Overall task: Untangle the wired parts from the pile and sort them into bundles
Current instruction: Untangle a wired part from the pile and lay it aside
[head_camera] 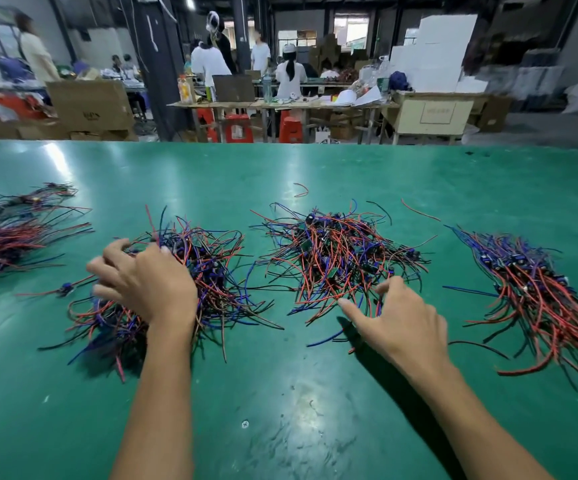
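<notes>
On the green table point(280, 393) lie several heaps of small parts with red, blue and black wires. My left hand point(145, 282) sits on top of the left tangled pile point(211, 271), its fingers curled down into the wires. To the right, my right hand point(402, 323) hovers at the near edge of the middle tangled pile point(336, 251), fingers spread and straight, the index fingertip touching loose wires. A combed bundle point(537, 292) lies at the far right. Other sorted bundles point(10, 237) lie at the far left.
A single wired part point(64, 289) lies loose left of my left hand. Stray red wire pieces point(301, 190) sit beyond the middle pile. Past the table's far edge are cardboard boxes point(90, 105), red stools, work benches and several people.
</notes>
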{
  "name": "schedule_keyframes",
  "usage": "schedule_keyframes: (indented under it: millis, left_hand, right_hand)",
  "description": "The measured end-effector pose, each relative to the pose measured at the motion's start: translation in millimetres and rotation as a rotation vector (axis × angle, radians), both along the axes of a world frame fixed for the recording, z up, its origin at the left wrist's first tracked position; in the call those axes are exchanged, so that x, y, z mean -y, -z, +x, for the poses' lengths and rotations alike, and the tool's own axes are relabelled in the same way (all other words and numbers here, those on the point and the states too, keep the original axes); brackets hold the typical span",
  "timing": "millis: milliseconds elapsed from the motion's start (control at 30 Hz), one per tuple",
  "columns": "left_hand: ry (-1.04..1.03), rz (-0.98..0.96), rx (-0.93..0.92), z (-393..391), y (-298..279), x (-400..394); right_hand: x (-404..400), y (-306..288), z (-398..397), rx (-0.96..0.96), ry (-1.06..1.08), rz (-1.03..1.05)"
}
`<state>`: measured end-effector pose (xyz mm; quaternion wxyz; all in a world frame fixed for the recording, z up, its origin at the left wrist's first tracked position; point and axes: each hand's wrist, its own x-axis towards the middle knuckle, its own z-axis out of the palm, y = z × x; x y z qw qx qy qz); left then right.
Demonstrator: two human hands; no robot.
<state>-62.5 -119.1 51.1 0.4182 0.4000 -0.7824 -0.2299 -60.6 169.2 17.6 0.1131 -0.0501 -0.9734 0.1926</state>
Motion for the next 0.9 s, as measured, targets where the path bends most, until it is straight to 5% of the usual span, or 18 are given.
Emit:
schedule_keyframes:
  millis: [133, 267, 400, 500, 600, 900]
  left_hand:
    - [-0.016, -0.014, 0.102, 0.0, 0.2, -11.2]
    - [0.053, -0.142, -0.125, 2.7, -7.7, -38.1]
    - [0.601, -0.454, -0.297, 1.1, -4.7, -78.0]
    - [0.986, -0.512, -0.184, 2.5, 5.9, -98.7]
    - [1.153, -0.453, -0.029, 5.5, 17.6, -111.0]
    - [1.099, -0.411, 0.109, 3.9, 37.7, -132.0]
  right_hand:
    - [6.1, -4.0, 1.9, 0.076, 0.053, 0.023]
    - [1.2, -7.5, 2.8, 0.053, 0.012, -0.046]
    - [-6.9, -11.2, 0.8, 0.109, 0.023, -0.109]
    - [-17.9, -13.6, -2.4, 0.09, 0.04, -0.172]
    - [-27.6, -16.0, -5.5, 0.125, 0.089, -0.181]
    - [-33.6, -14.0, -7.5, 0.193, -0.082, -0.203]
